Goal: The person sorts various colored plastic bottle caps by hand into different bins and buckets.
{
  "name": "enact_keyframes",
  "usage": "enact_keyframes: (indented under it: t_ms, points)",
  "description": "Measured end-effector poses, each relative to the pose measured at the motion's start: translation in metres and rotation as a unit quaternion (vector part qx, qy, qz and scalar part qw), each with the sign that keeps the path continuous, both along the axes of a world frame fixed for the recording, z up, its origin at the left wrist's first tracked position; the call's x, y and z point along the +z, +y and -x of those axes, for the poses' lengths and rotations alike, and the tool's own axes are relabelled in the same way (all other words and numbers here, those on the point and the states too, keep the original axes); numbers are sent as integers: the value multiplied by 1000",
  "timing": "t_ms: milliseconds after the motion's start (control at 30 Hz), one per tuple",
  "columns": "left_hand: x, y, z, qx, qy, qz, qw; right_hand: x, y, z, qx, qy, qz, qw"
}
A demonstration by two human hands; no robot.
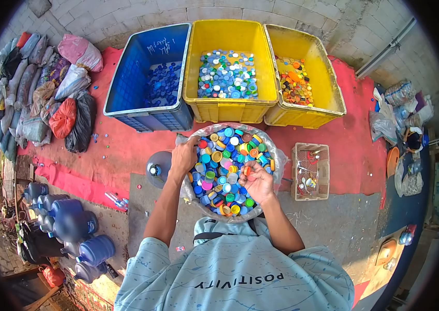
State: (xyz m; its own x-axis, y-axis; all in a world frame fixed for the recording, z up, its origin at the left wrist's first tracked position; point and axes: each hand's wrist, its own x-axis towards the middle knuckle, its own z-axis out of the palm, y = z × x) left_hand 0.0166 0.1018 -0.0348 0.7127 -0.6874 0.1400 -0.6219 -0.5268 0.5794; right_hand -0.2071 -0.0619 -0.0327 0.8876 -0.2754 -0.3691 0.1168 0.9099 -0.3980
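A round basin (pixel 280 155) lined with clear plastic is heaped with bottle caps of many colours. Over its right part my right hand (pixel 256 181) is closed on a red-orange cap (pixel 247 171). My left hand (pixel 184 155) lies at the basin's upper left rim, fingers bent over the edge; its fingertips are partly hidden, and whether it holds anything does not show. Beyond the basin stand a blue crate (pixel 126 85) with dark blue caps, a yellow crate (pixel 267 62) with light blue, white and green caps, and another yellow crate (pixel 319 78) with orange, yellow and red caps.
A large bottle (pixel 160 168) stands left of the basin. To the right is a pale plastic basket (pixel 325 176) with small items. Stuffed sacks (pixel 79 83) pile up at the far left, above several blue water jugs (pixel 96 250). More bags (pixel 383 124) lie at the right.
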Motion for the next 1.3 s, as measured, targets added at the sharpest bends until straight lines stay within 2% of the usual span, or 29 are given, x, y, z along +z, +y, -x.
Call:
enact_keyframes:
  t_ms: [100, 300, 567, 800, 1000, 1033, 1100, 1133, 1233, 1300]
  points:
    - [-7, -5, -12, -61, -43, -115, 991, -8, 8, 16, 3, 6, -18, 1000]
    - [-23, -7, -21, -74, -82, -120, 987, -13, 12, 33, -18, 24, -8, 1000]
    - [-19, -3, -21, -87, -17, -110, 990, -10, 5, 38, -45, 36, 0, 998]
    - [-15, 1, -12, -59, -6, -46, 997, -9, 11, 36, -44, 39, -9, 998]
    - [-38, 11, -11, 4, 130, 126, 983, -2, 16, 28, -26, 47, -15, 998]
    - [-23, 12, -4, 33, 258, 172, 950, -2, 17, 27, -26, 47, -17, 998]
    - [5, 15, 11, 91, 495, 254, 826, -2, 19, 24, -26, 46, -20, 998]
    - [0, 20, 13, 59, 550, 310, 773, -1, 20, 22, -28, 40, -25, 999]
    - [19, 17, 37, 90, 657, 449, 599, 5, 23, 16, -33, 23, -36, 999]
    - [15, 17, 47, 72, 693, 498, 517, 10, 24, 12, -35, 8, -34, 999]
